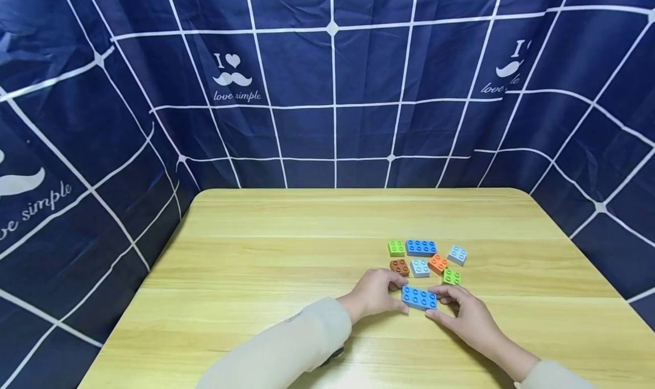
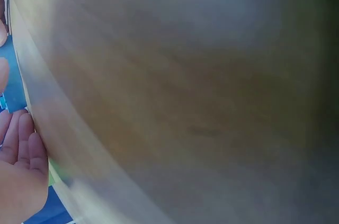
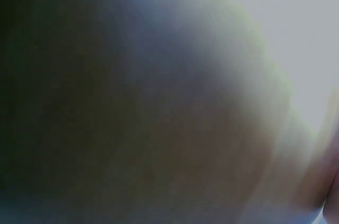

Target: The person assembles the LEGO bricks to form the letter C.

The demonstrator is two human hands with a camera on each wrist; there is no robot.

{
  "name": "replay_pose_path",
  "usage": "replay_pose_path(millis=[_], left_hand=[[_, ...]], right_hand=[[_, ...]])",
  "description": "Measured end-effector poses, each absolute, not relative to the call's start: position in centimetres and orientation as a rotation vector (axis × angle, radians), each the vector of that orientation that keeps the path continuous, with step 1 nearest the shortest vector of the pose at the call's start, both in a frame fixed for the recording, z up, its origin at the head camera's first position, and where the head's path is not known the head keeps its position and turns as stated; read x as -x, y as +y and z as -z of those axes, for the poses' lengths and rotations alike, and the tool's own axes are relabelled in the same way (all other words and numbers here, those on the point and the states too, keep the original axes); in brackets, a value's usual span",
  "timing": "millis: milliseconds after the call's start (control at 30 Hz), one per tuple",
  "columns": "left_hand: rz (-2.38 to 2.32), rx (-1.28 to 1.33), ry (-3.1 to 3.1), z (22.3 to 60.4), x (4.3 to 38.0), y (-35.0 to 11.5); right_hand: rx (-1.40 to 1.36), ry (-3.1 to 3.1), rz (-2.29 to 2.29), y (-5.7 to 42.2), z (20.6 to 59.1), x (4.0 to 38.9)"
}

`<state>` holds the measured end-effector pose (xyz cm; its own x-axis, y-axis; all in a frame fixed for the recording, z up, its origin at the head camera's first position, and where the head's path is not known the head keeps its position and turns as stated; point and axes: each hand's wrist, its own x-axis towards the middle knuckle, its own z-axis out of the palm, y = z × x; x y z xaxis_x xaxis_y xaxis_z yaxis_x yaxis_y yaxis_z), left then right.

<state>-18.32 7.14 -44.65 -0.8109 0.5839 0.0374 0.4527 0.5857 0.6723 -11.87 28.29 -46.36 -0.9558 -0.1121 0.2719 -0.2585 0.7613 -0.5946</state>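
Note:
A long blue toy brick [image 1: 419, 298] with two rows of studs lies between both hands at the near side of the brick group. My left hand [image 1: 376, 292] pinches its left end, the thumb at the near corner and a finger at the far one. At the right end, my right hand [image 1: 471, 318] grips it between thumb and forefinger. The left wrist view catches part of the blue brick [image 2: 15, 78] and curled fingers [image 2: 24, 144] at its left edge. Blur fills most of the right wrist view, so the brick cannot be made out there.
Beyond the hands lie a green brick [image 1: 396, 248], another long blue brick [image 1: 421, 248], a brown brick [image 1: 399, 268], a light blue brick [image 1: 420, 268], an orange brick [image 1: 438, 263], a second light blue brick [image 1: 457, 255] and a second green brick [image 1: 451, 276]. Dark blue curtains [image 1: 368, 127] surround the wooden table [image 1: 256, 252].

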Motion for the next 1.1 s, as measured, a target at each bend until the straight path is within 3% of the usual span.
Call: replay_pose_path(millis=[367,1100], left_hand=[[-1.069,-0.926,2.577,44.5,18.2,6.2],[-1.196,-0.956,2.567,44.4,18.6,-2.4]], right_hand=[[-0.297,-2.753,-1.012,27.7,46.3,11.6],[-0.502,-2.754,-1.252,21.2,45.2,14.2]])
